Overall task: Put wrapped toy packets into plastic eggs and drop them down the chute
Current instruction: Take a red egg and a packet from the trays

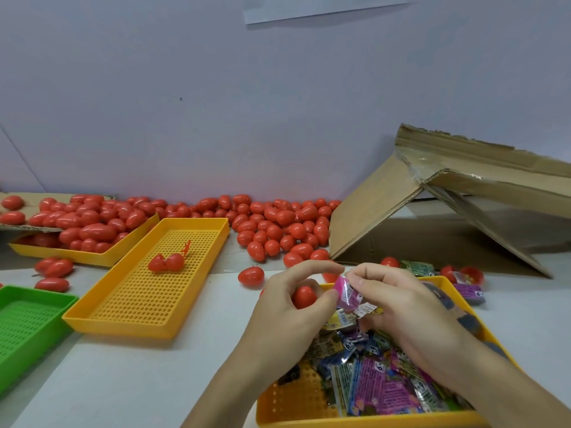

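The left hand [287,301] has a red plastic egg [304,297] cupped in its curled fingers, grip closed around it, thumb reaching across to the right. Touching that thumb, the right hand [398,301] pinches a pink wrapped toy packet [349,293] between thumb and forefinger, grip closed on the wrapper, with the packet's upper end just right of the egg. Both hands meet above the far left corner of a yellow perforated tray [296,406]. Under the grip and toward the person, that tray holds a heap of wrapped packets [383,384] in purple, blue and yellow. Left of the egg hand sits a second yellow tray [139,307] with an opened red egg [166,262] on its grid, and further left a green tray [27,319]. Beyond the hands, a wide scatter of red eggs [278,223] runs along the wall on the surface [154,381]. Right of and beyond the packet hand, a folded cardboard chute [380,217] leans, with a few loose packets [469,291] beside its base.
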The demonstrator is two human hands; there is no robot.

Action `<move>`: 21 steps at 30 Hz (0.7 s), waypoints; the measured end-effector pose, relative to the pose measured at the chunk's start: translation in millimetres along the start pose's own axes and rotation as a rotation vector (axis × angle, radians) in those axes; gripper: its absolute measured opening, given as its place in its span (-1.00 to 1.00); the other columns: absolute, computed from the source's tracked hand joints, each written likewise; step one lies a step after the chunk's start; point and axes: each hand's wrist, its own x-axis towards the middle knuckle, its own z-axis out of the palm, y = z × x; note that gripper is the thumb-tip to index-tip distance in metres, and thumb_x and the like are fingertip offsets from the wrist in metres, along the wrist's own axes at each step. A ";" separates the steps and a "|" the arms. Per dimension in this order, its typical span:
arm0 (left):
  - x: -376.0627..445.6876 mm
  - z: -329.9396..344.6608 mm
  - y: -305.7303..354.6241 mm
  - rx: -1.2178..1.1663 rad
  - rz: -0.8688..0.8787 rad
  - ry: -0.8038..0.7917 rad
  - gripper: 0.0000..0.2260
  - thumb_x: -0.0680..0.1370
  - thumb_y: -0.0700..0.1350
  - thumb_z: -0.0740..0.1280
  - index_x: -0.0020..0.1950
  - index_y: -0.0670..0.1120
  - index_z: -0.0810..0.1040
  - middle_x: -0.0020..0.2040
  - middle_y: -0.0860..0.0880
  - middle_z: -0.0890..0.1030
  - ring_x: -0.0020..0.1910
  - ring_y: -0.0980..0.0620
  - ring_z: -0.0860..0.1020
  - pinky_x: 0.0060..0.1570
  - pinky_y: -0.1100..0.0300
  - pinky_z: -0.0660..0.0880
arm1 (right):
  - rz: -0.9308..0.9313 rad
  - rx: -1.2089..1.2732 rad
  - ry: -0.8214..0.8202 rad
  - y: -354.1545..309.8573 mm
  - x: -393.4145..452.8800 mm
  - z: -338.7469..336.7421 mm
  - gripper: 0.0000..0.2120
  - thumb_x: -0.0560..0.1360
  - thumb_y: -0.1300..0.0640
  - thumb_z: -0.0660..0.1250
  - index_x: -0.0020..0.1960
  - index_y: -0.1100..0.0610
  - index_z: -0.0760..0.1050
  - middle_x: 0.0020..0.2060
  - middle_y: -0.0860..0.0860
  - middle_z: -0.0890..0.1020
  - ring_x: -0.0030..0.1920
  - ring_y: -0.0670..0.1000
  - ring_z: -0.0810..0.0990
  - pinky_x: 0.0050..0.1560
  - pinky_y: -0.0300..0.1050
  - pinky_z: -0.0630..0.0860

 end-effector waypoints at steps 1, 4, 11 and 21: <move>0.0 -0.5 0.0 0.015 0.015 0.000 -0.78 0.57 -0.13 0.39 0.07 0.21 0.63 -0.39 0.07 0.52 -0.39 0.15 0.48 -0.26 0.28 0.49 | 0.004 -0.013 0.009 0.1 0.7 0.5 -0.79 0.48 -0.07 0.36 -0.20 0.01 0.67 -0.25 -0.01 0.65 -0.22 -0.09 0.61 -0.28 -0.18 0.50; 0.8 -0.6 -0.1 0.029 0.024 0.041 -0.88 0.54 -0.09 0.44 -0.01 0.15 0.65 -0.41 0.08 0.53 -0.42 0.17 0.49 -0.30 0.30 0.49 | 0.013 -0.067 0.080 3.4 3.0 0.8 -0.76 0.60 0.00 0.30 -0.17 -0.01 0.68 -0.32 -0.03 0.62 -0.24 -0.08 0.60 -0.27 -0.14 0.52; 1.4 -0.4 0.2 0.015 -0.023 -0.022 -0.87 0.53 0.04 0.44 -0.17 0.03 0.64 -0.51 0.06 0.47 -0.53 0.09 0.41 -0.44 0.20 0.41 | -0.004 -0.167 0.104 2.5 1.0 0.9 -0.78 0.60 0.01 0.27 -0.12 0.01 0.65 -0.28 -0.03 0.66 -0.24 -0.09 0.63 -0.25 -0.17 0.54; 3.6 0.7 -2.4 -0.085 -0.031 0.233 -0.84 0.52 0.04 0.44 -0.22 0.02 0.62 -0.53 0.01 0.44 -0.56 0.08 0.37 -0.47 0.18 0.42 | 0.088 0.133 0.215 -3.8 -1.8 -0.2 -0.66 0.38 -0.13 0.41 -0.18 0.17 0.62 -0.38 0.09 0.60 -0.38 0.02 0.58 -0.48 -0.21 0.45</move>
